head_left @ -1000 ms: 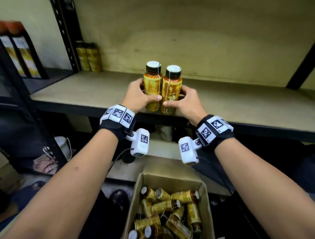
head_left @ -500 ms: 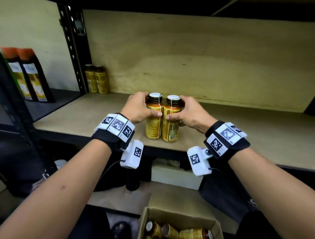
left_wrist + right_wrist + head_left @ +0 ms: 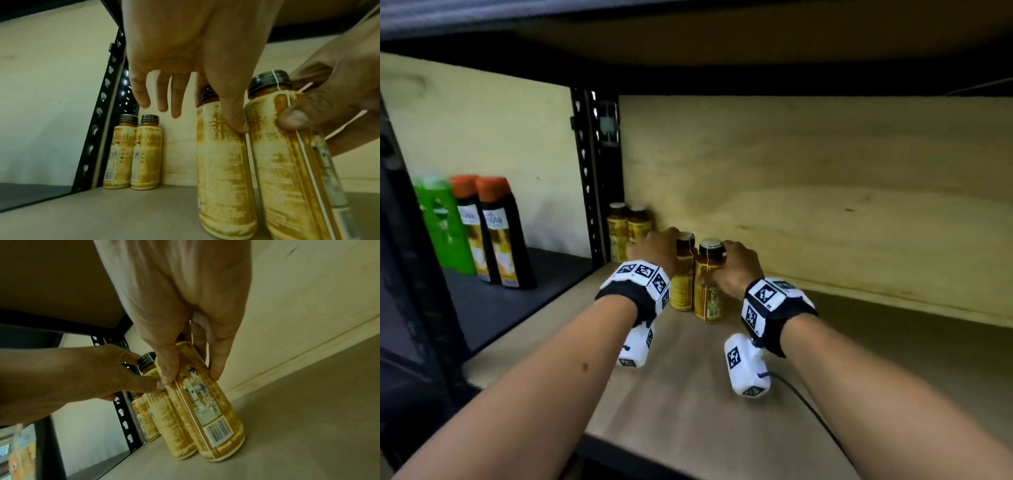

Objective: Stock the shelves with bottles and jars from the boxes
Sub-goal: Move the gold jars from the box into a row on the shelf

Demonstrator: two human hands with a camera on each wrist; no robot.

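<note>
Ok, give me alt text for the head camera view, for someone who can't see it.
Two hands slide a pair of upright amber bottles along a wooden shelf: the left hand grips the left bottle, the right hand the right bottle. Two matching bottles stand in the back-left corner.

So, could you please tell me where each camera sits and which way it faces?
Head: worn on the head, looking forward and down into the shelf; both forearms, left hand and right hand show.
Left wrist: under the left wrist, looking along the fingers to the back corner; the right thumb shows.
Right wrist: under the right wrist, looking along its fingers; the left hand shows.
Shared: all show the two held bottles and the two corner bottles.
</note>
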